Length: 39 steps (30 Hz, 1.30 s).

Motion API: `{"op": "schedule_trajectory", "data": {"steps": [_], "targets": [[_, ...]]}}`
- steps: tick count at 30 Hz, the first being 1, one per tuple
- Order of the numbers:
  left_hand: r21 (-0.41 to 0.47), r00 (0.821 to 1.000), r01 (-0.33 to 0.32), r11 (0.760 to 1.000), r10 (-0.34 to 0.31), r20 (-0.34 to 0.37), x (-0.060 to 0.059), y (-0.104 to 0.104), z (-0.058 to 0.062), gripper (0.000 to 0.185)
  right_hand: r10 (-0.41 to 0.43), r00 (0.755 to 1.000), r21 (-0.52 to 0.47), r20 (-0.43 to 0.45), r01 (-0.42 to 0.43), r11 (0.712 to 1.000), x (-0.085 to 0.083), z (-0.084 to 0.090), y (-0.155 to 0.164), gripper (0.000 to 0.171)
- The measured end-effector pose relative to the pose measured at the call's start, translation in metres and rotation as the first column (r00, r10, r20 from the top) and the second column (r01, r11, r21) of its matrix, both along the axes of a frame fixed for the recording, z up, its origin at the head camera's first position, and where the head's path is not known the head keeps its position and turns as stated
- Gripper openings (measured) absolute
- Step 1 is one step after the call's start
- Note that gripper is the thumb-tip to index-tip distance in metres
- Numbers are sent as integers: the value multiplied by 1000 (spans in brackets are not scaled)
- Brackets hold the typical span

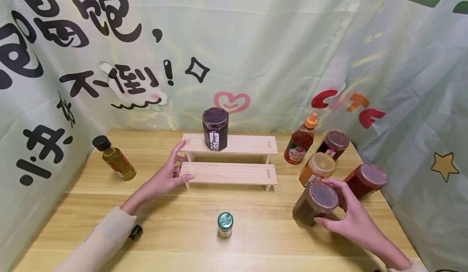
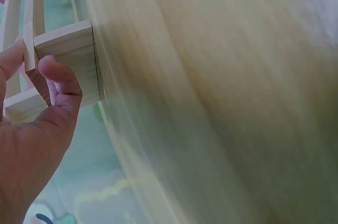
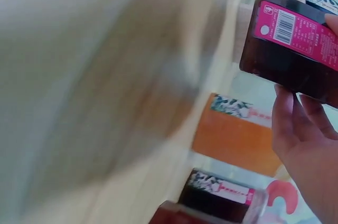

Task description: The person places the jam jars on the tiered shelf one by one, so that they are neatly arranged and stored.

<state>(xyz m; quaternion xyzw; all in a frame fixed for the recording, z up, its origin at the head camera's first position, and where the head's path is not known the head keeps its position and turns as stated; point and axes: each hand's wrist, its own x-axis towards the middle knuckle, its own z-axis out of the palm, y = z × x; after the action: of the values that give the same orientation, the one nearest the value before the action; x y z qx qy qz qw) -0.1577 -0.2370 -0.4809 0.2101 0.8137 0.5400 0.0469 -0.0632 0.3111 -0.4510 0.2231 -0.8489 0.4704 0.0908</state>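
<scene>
My left hand (image 1: 171, 174) grips the left end of a two-step wooden rack (image 1: 228, 172), thumb over the lower step. In the left wrist view, the curled fingers (image 2: 63, 84) lie around the end of a board of that rack. A dark jar with a purple lid (image 1: 215, 128) stands on the upper step. On the right, my right hand (image 1: 351, 215) holds another dark jar (image 1: 314, 205) between thumb and fingers. The right wrist view shows this jar's pink label with a barcode (image 3: 285, 27), the fingers reaching across its side.
Behind the right hand stand an orange-brown jar (image 1: 317, 168), a dark jar (image 1: 333, 144), a red jar (image 1: 365, 180) and a red sauce bottle (image 1: 300, 142). An oil bottle (image 1: 118, 160) stands at left, a green-capped shaker (image 1: 225, 224) in front. Printed cloth (image 1: 256, 40) hangs around the table.
</scene>
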Motion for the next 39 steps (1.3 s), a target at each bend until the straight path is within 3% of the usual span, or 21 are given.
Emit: {"op": "schedule_trajectory", "data": {"steps": [12, 19, 39], "targets": [[-14, 1000, -10, 1000, 10, 29, 2, -3, -1, 115, -46, 996, -3, -70, 46, 999, -15, 29, -26, 108], [-12, 1000, -8, 1000, 8, 23, 2, -3, -1, 115, -61, 996, -33, -62, 59, 998, -25, 43, -42, 110], [-14, 1000, 1, 1000, -1, -8, -2, 0, 0, 116, -140, 989, -155, -55, 130, 979, -63, 63, -83, 105]]}}
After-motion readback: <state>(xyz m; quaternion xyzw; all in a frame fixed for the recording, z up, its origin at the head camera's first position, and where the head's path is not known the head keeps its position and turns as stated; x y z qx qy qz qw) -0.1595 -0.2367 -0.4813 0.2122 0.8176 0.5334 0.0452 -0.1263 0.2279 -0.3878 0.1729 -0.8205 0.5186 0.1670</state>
